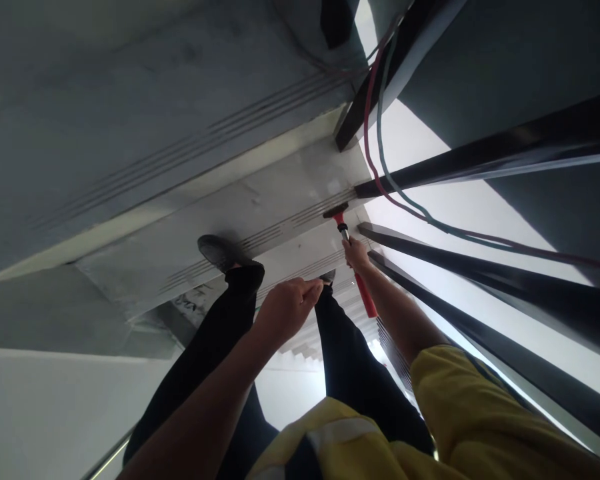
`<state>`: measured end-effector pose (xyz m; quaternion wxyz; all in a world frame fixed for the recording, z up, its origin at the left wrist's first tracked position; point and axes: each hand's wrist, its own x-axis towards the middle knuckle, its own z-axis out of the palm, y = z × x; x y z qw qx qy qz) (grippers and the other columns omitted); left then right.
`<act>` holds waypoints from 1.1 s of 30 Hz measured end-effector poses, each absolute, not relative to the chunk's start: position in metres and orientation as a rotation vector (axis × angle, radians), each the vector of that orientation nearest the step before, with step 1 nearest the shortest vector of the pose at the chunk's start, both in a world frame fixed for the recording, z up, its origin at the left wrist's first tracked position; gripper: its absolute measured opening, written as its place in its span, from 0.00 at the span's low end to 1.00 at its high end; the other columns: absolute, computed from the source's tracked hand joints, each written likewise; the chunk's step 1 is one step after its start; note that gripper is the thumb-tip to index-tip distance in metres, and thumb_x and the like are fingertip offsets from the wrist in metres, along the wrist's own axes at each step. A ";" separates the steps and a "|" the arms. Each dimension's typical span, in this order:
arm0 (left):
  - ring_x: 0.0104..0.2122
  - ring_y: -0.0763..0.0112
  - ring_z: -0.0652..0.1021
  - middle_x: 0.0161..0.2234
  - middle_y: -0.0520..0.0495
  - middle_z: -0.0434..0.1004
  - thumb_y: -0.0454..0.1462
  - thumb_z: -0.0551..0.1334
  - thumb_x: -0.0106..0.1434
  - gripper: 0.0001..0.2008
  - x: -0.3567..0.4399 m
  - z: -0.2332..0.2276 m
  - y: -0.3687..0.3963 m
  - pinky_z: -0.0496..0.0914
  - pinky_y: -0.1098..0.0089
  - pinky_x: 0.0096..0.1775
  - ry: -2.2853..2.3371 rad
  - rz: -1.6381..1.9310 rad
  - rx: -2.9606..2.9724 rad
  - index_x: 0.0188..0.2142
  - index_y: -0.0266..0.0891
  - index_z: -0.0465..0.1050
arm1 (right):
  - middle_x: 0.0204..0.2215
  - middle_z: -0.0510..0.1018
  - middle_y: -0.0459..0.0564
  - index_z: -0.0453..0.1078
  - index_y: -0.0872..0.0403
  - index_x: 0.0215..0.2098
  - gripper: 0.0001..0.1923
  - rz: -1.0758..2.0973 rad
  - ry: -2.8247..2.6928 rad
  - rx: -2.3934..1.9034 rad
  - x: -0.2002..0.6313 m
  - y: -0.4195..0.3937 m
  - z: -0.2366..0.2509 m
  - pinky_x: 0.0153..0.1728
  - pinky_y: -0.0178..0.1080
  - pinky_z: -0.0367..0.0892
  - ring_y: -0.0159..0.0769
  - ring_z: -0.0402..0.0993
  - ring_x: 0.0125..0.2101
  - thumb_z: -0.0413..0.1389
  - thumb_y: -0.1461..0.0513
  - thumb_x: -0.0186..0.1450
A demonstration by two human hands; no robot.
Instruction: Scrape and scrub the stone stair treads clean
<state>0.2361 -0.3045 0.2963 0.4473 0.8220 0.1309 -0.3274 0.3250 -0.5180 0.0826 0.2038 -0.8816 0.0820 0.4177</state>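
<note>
My right hand (355, 255) is wrapped round a scraper (367, 297) with a red handle, a short silvery shaft and a wide dark head. That head is by the grooved edge of a grey stair tread (300, 167), near the foot of a dark baluster; whether it touches the tread I cannot tell. My left hand (289, 308) is closed in front of my legs, thumb and forefinger pressed together. Anything inside those fingers is hidden. Between the left hand and the tread shows my dark shoe (219, 252), standing on the step.
Dark balusters (430, 170) line the right side of the stairs. A red and a green cable (380, 133) hang in a loop across them. Higher steps (155, 120) rise at the upper left. A white wall (70, 407) shows at lower left.
</note>
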 end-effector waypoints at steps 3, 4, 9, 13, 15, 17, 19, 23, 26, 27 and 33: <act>0.40 0.66 0.77 0.38 0.45 0.78 0.45 0.49 0.67 0.20 0.236 0.295 -0.307 0.69 0.66 0.46 0.308 -0.837 2.019 0.47 0.40 0.75 | 0.18 0.69 0.44 0.69 0.56 0.46 0.19 1.121 0.251 -2.436 0.316 -0.519 0.076 0.21 0.28 0.61 0.27 0.64 0.16 0.43 0.55 0.68; 0.40 0.66 0.77 0.39 0.45 0.78 0.46 0.49 0.67 0.20 0.236 0.294 -0.307 0.69 0.66 0.46 0.309 -0.843 2.010 0.47 0.40 0.75 | 0.18 0.68 0.44 0.69 0.56 0.46 0.19 1.111 0.255 -2.426 0.313 -0.520 0.074 0.21 0.28 0.61 0.28 0.64 0.16 0.43 0.54 0.67; 0.41 0.65 0.77 0.41 0.45 0.78 0.45 0.48 0.68 0.20 0.235 0.293 -0.308 0.69 0.66 0.47 0.308 -0.839 2.017 0.49 0.40 0.73 | 0.17 0.67 0.43 0.70 0.56 0.44 0.20 1.136 0.281 -2.402 0.313 -0.514 0.070 0.19 0.29 0.59 0.28 0.63 0.15 0.43 0.53 0.67; 0.42 0.65 0.77 0.42 0.44 0.78 0.44 0.49 0.68 0.20 0.235 0.295 -0.308 0.69 0.66 0.47 0.283 -0.874 2.004 0.50 0.39 0.73 | 0.20 0.70 0.46 0.70 0.55 0.43 0.19 1.089 0.214 -2.478 0.314 -0.509 0.071 0.24 0.29 0.61 0.29 0.66 0.19 0.43 0.54 0.67; 0.42 0.65 0.77 0.41 0.44 0.78 0.44 0.49 0.67 0.20 0.236 0.297 -0.307 0.69 0.66 0.46 0.316 -0.868 1.990 0.49 0.39 0.73 | 0.23 0.72 0.48 0.71 0.55 0.43 0.18 1.059 0.177 -2.527 0.312 -0.508 0.072 0.28 0.30 0.62 0.30 0.67 0.23 0.44 0.54 0.68; 0.43 0.65 0.77 0.41 0.45 0.78 0.44 0.49 0.67 0.20 0.236 0.298 -0.305 0.69 0.66 0.47 0.344 -0.853 1.980 0.49 0.39 0.73 | 0.24 0.73 0.49 0.71 0.55 0.43 0.19 1.053 0.158 -2.553 0.310 -0.508 0.073 0.30 0.31 0.62 0.31 0.69 0.25 0.44 0.54 0.68; 0.43 0.65 0.77 0.42 0.45 0.78 0.44 0.50 0.67 0.20 0.235 0.298 -0.305 0.69 0.65 0.48 0.346 -0.850 1.973 0.49 0.39 0.73 | 0.26 0.74 0.50 0.71 0.55 0.44 0.19 1.064 0.152 -2.569 0.312 -0.506 0.075 0.31 0.31 0.62 0.33 0.69 0.27 0.44 0.53 0.68; 0.44 0.65 0.76 0.43 0.44 0.78 0.43 0.51 0.67 0.19 0.236 0.297 -0.304 0.68 0.65 0.50 0.341 -0.868 1.968 0.49 0.38 0.73 | 0.27 0.75 0.52 0.71 0.56 0.45 0.19 1.118 0.160 -2.590 0.325 -0.501 0.084 0.32 0.32 0.63 0.33 0.71 0.27 0.44 0.54 0.68; 0.46 0.65 0.76 0.45 0.45 0.77 0.43 0.50 0.67 0.19 0.239 0.298 -0.304 0.67 0.66 0.51 0.340 -0.868 1.963 0.49 0.39 0.73 | 0.25 0.74 0.52 0.72 0.57 0.43 0.19 1.171 0.169 -2.586 0.334 -0.496 0.091 0.30 0.32 0.63 0.33 0.71 0.25 0.45 0.54 0.68; 0.46 0.65 0.76 0.45 0.45 0.77 0.43 0.50 0.67 0.19 0.240 0.298 -0.304 0.67 0.66 0.50 0.336 -0.867 1.962 0.49 0.38 0.73 | 0.25 0.74 0.52 0.72 0.57 0.42 0.19 1.196 0.179 -2.574 0.336 -0.495 0.092 0.29 0.32 0.63 0.32 0.70 0.24 0.45 0.54 0.68; 0.45 0.64 0.76 0.45 0.44 0.77 0.43 0.50 0.67 0.19 0.243 0.299 -0.303 0.68 0.65 0.49 0.315 -0.871 1.983 0.49 0.39 0.73 | 0.28 0.76 0.54 0.72 0.57 0.44 0.20 1.180 0.217 -2.583 0.333 -0.487 0.087 0.29 0.32 0.64 0.33 0.72 0.25 0.44 0.54 0.68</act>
